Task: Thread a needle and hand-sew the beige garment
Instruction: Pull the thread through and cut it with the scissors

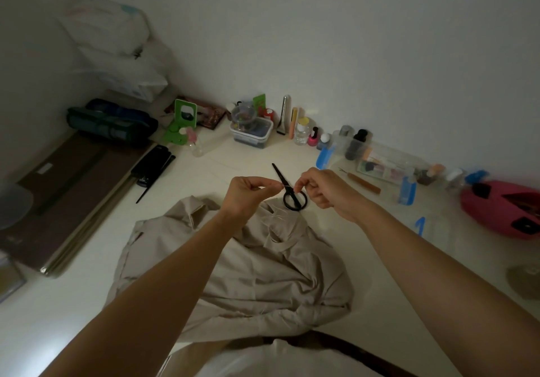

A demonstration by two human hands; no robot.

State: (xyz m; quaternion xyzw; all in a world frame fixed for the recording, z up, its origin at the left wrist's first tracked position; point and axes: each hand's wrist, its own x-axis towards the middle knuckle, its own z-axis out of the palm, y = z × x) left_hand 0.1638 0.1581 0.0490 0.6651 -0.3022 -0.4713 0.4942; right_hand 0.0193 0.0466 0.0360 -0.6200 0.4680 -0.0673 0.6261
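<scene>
The beige garment (pixel 257 271) lies crumpled on the white table in front of me. Both hands are raised just above its far edge. My left hand (pixel 245 194) pinches a thin needle (pixel 285 186) between thumb and forefinger, its tip pointing right. My right hand (pixel 324 188) pinches something fine at the needle's tip, probably thread, too thin to see clearly. Black scissors (pixel 287 185) lie shut on the table behind my hands, with their loops resting on the garment's edge.
A clear box with a funnel (pixel 251 132), small bottles (pixel 302 131) and jars line the wall. A seam ripper (pixel 362 182) lies at the right, a pink pouch (pixel 502 208) at far right. Black combs (pixel 155 166) and dark boards (pixel 67 198) lie at the left.
</scene>
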